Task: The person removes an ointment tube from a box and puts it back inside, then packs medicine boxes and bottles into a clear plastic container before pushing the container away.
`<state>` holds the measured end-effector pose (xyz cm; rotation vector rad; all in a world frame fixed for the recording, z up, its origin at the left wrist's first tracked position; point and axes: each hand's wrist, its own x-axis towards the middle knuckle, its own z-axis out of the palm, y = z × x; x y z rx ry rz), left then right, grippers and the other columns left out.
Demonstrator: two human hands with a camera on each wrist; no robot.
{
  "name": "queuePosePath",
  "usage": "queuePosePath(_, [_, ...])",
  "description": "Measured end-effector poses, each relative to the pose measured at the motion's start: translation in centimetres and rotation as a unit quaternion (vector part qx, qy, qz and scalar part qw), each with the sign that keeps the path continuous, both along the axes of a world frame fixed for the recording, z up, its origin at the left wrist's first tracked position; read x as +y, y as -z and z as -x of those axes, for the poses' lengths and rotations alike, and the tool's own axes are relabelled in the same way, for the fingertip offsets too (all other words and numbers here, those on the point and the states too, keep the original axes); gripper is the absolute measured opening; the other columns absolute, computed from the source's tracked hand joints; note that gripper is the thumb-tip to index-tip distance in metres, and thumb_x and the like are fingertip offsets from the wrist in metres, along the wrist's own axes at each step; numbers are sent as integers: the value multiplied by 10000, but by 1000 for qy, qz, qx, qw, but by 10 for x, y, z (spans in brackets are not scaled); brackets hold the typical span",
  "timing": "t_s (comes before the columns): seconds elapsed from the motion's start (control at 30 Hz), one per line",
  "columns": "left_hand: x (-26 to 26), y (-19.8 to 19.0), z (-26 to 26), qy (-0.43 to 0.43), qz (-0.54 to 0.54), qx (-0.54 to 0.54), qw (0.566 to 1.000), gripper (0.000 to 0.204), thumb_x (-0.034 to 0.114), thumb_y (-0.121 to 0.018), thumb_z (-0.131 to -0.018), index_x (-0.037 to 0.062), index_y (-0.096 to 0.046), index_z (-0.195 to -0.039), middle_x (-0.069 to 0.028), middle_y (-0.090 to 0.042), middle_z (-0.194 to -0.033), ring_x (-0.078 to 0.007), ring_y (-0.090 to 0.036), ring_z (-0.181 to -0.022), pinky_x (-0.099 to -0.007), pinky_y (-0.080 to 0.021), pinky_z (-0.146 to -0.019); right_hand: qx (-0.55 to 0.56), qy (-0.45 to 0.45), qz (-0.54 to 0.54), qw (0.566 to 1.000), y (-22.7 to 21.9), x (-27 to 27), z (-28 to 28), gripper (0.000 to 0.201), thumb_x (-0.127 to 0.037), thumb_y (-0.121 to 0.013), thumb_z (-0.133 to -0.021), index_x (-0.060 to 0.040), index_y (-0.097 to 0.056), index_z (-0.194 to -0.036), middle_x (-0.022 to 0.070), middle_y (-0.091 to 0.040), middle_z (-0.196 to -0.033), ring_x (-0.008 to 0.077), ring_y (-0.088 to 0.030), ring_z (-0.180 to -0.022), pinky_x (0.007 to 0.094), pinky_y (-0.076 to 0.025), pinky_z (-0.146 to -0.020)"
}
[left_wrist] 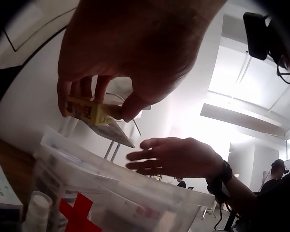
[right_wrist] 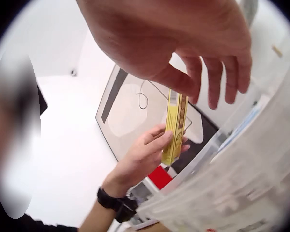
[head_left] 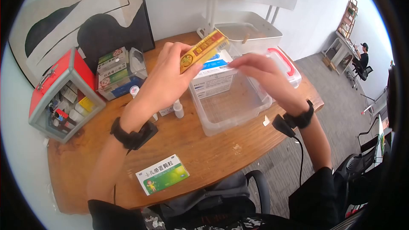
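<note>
My left hand (head_left: 164,74) pinches a long yellow medicine box (head_left: 204,50) at one end, thumb opposite the fingers. It holds the box tilted above a clear plastic bin (head_left: 208,126). Inside the bin stand white and blue medicine boxes (head_left: 213,86). My right hand (head_left: 270,79) hovers over the bin's right part, fingers loosely extended, with nothing in them. In the right wrist view the far end of the yellow box (right_wrist: 173,140) overlaps the right thumb (right_wrist: 181,83). A red cross (left_wrist: 80,213) marks the bin's side in the left wrist view.
A green and white medicine box (head_left: 162,174) lies near the table's front edge. At left stand a red-topped medicine case (head_left: 64,93) and a clear container of boxes (head_left: 119,74). Small white bottles (head_left: 178,109) sit beside the bin. A red-handled lid (head_left: 292,74) lies behind it.
</note>
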<state>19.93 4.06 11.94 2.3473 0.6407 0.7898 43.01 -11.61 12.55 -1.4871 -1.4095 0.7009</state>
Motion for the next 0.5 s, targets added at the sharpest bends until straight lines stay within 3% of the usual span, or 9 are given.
queuePosePath(0.03, [-4, -2, -3, 14, -34, 20, 999, 485, 351, -652, -1044, -13, -528, -1341, -148, -584, -1236, -271, -583, -1196, -377, -476, -1031, 2, 3, 1, 1000, 3, -9, -2, 255, -148, -572, -1044, -14, -700, -1218, 93, -711, -1216, 170, -625, -1192, 335, -470, -1054])
queuePosePath(0.1, [-8, -2, -12, 35, -69, 45, 996, 466, 333, -672, -1028, -9, -547, -1319, -138, -575, -1229, -279, -580, -1188, -378, -477, -1029, 69, 123, -113, 983, 14, -28, -6, 215, -100, -561, -1042, 12, -687, -1174, 55, -724, -1131, 153, -656, -1112, 303, -490, -1002])
queuePosePath(0.13, [-9, -1, -19, 67, -108, 103, 987, 463, 316, -690, -1006, -5, -555, -1311, -153, -578, -1239, -298, -579, -1189, -388, -477, -1028, 1, 150, -172, 973, 33, -28, -17, 184, -98, -573, -1034, 21, -678, -1129, 45, -720, -1127, 140, -655, -1067, 292, -498, -965])
queuePosePath(0.23, [-19, 2, -41, 122, -145, 204, 960, 441, 288, -710, -976, 3, -561, -1278, -178, -604, -1221, -345, -596, -1155, -424, -486, -999, -16, 178, -150, 972, 58, -36, -5, 172, -112, -583, -1030, -6, -688, -1115, 39, -717, -1123, 130, -641, -1043, 295, -487, -968])
queuePosePath(0.3, [-29, 6, -55, 152, -136, 279, 938, 402, 265, -713, -959, 10, -557, -1226, -198, -649, -1164, -402, -633, -1084, -476, -505, -942, 42, 179, -122, 975, 71, -38, 0, 154, -122, -600, -1019, -37, -700, -1099, 45, -718, -1117, 152, -615, -1083, 316, -468, -988])
queuePosePath(0.37, [-34, 22, -64, 163, -158, 272, 935, 347, 245, -711, -956, 8, -544, -1145, -196, -660, -1099, -416, -653, -1013, -497, -519, -876, -64, 177, -182, 965, 88, -33, -2, 140, -118, -616, -1000, -48, -713, -1073, 59, -715, -1114, 207, -584, -1162, 353, -451, -1021])
queuePosePath(0.4, [-37, 27, -67, 153, -170, 285, 931, 336, 236, -715, -952, 6, -538, -1122, -198, -653, -1086, -413, -655, -1009, -496, -524, -859, -71, 193, -205, 957, 90, -32, 2, 121, -102, -627, -975, -42, -718, -1028, 73, -716, -1079, 260, -558, -1221, 384, -442, -1041])
queuePosePath(0.5, [-36, 39, -75, 141, -198, 301, 922, 331, 213, -737, -930, 1, -531, -1077, -191, -621, -1059, -409, -662, -977, -493, -535, -820, -59, 192, -222, 954, 97, -31, 1, 110, -86, -625, -953, -34, -715, -990, 76, -720, -1027, 274, -565, -1224, 402, -440, -1045])
